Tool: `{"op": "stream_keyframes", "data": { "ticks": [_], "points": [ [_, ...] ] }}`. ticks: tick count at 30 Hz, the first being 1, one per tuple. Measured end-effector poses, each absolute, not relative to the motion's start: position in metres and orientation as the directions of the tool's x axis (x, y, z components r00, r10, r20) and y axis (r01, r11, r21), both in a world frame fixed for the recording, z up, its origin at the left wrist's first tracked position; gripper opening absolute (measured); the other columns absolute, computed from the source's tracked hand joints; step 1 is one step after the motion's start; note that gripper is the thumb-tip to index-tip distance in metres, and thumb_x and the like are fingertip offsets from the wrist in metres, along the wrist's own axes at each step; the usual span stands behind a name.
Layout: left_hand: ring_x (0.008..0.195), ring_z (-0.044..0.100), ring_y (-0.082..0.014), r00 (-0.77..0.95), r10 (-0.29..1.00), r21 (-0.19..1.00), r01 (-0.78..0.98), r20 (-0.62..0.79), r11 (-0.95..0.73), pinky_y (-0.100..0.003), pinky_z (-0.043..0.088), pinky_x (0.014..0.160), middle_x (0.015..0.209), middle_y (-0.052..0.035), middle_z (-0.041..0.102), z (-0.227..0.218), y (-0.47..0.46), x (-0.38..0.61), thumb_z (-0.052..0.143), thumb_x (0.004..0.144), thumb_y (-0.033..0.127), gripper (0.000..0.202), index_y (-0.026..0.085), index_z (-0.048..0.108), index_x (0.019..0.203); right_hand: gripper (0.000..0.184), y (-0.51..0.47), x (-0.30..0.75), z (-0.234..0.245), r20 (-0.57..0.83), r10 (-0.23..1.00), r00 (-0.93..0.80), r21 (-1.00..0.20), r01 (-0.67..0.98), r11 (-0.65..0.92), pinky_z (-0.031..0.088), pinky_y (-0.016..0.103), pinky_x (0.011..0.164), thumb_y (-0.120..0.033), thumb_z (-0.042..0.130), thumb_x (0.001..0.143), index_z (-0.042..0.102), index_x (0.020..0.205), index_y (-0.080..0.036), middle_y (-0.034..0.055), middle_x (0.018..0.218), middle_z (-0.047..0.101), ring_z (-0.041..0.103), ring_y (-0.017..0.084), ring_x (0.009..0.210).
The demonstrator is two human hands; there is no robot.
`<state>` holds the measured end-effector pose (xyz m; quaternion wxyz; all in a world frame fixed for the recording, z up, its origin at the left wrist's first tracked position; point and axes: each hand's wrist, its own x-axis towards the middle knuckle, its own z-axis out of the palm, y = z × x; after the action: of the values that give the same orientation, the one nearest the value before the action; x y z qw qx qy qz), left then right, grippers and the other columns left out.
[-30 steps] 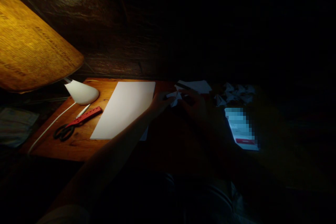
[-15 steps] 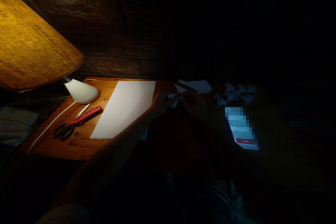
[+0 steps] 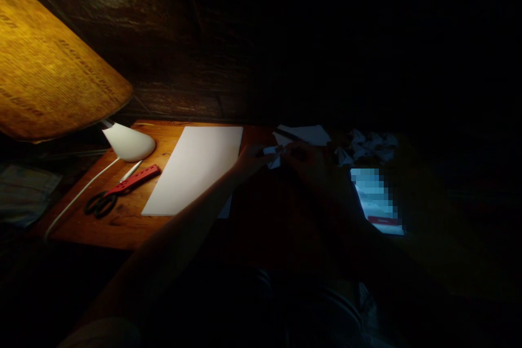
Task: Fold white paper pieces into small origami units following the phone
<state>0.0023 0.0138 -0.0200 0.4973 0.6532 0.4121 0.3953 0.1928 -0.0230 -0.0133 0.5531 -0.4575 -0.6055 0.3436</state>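
Observation:
A small folded piece of white paper (image 3: 274, 160) is held between both hands over the dim middle of the table. My left hand (image 3: 252, 159) grips its left side, the fingers closed on it. From the right, my right hand (image 3: 305, 162) pinches the same paper; most of its fingers are lost in shadow. Just left of the hands lies a stack of white paper sheets (image 3: 196, 168), partly under my left forearm. Behind the hands are cut paper pieces (image 3: 312, 135) with a dark strip-like object (image 3: 287, 133) across them.
Several small folded paper shapes (image 3: 373, 145) lie at the back right, near a lit phone (image 3: 377, 201). Red-sheathed scissors (image 3: 126, 185), a white pen-like object (image 3: 131, 171) and a lamp base (image 3: 130, 143) with its cord are on the left. A dark wall stands behind.
The folded paper has turned slightly between my fingers, and more of its white surface shows. Both hands stay in nearly the same place; the view has shifted a little.

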Motion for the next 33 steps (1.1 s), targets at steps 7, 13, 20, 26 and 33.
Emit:
{"op": "stream_keyframes", "data": {
  "ticks": [7,13,20,26,33],
  "points": [
    [0.061,0.055,-0.0128,0.350,0.933,0.988,0.095,0.081,-0.122,-0.024,0.040,0.056,0.066,-0.0011,0.065,-0.020,0.013,0.002,0.080,0.075,0.036,0.022,0.015,0.075,0.078,0.016,-0.025,0.194,-0.010,0.343,0.939,-0.011,-0.931,0.127,0.342,0.058,0.040,0.084,-0.038,0.078,0.079,0.072,0.082,-0.024,0.0037,0.089,0.076,0.071,0.022,0.086],
    [0.065,0.062,-0.0144,0.365,0.928,0.997,-0.068,0.066,-0.044,-0.026,0.048,0.061,0.072,-0.0035,0.071,-0.010,0.009,0.006,0.082,0.071,0.032,0.021,0.014,0.077,0.081,0.011,-0.021,0.199,-0.008,0.348,0.933,-0.093,-0.927,0.117,0.357,0.058,0.042,0.087,-0.036,0.077,0.079,0.075,0.079,-0.025,0.0025,0.089,0.077,0.072,0.023,0.088],
    [0.065,0.060,-0.0140,0.352,0.934,0.997,0.007,0.065,-0.072,-0.026,0.046,0.061,0.071,-0.0033,0.068,-0.018,0.012,0.002,0.079,0.076,0.028,0.016,0.013,0.076,0.081,0.009,-0.024,0.201,-0.004,0.380,0.915,-0.133,-0.899,0.178,0.399,0.059,0.041,0.087,-0.033,0.075,0.082,0.074,0.081,-0.025,0.0040,0.091,0.078,0.072,0.022,0.089],
    [0.062,0.056,-0.0118,0.347,0.936,0.996,0.041,0.064,-0.083,-0.024,0.042,0.058,0.071,-0.0025,0.067,-0.019,0.012,0.003,0.077,0.075,0.026,0.016,0.012,0.076,0.083,0.008,-0.025,0.202,-0.005,0.330,0.938,-0.103,-0.901,0.264,0.345,0.059,0.040,0.084,-0.030,0.073,0.080,0.075,0.084,-0.023,0.0042,0.091,0.079,0.072,0.023,0.087],
    [0.061,0.053,-0.0112,0.343,0.938,0.987,0.125,0.050,-0.099,-0.023,0.039,0.056,0.068,-0.0019,0.064,-0.024,0.014,0.001,0.077,0.076,0.026,0.015,0.011,0.075,0.079,0.009,-0.026,0.202,-0.004,0.291,0.951,-0.105,-0.901,0.305,0.309,0.059,0.038,0.080,-0.024,0.073,0.079,0.078,0.085,-0.023,0.0038,0.087,0.078,0.072,0.022,0.082]
  ]
}}
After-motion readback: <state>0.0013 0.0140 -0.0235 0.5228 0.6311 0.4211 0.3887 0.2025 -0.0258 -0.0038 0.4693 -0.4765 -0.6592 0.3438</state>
